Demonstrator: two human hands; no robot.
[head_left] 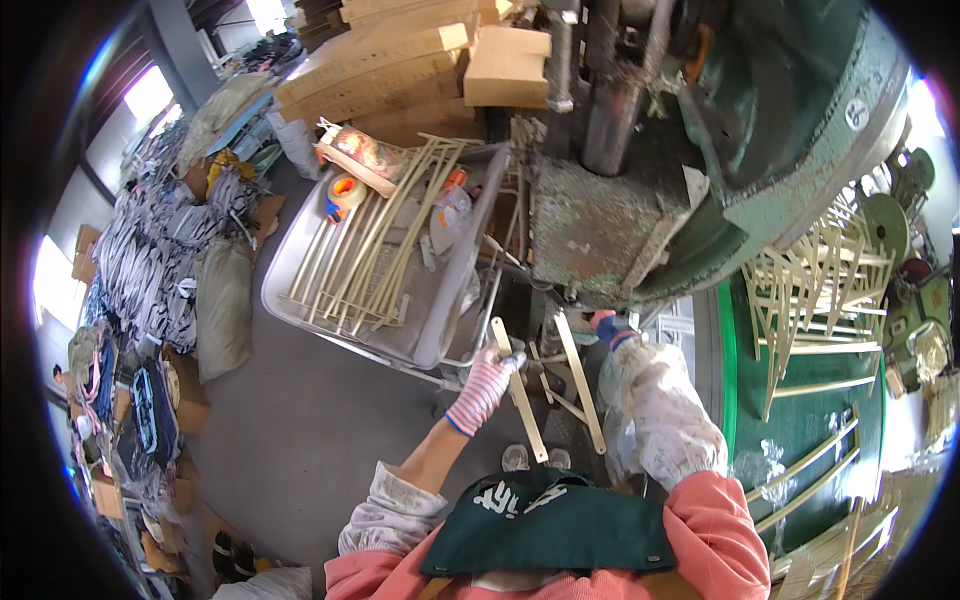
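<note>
Currently the left hand (pixel 481 390) is gripping a pale slat (pixel 527 417) in front of the green machine (pixel 800 205), a second slat (pixel 580 382) is slanting beside it, and the right hand (pixel 613 329) is showing near the machine, its grip too hidden to tell

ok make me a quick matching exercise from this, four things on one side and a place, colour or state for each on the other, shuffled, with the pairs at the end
Things:
1. left hand
2. tape roll
3. apron
4. pile of cream frames

Places, colours, states:
A. dark green, worn by the person
B. on the green surface at the right
C. gloved, holding a cream slat
D. in the grey tub

Pairs: 1-C, 2-D, 3-A, 4-B
</note>
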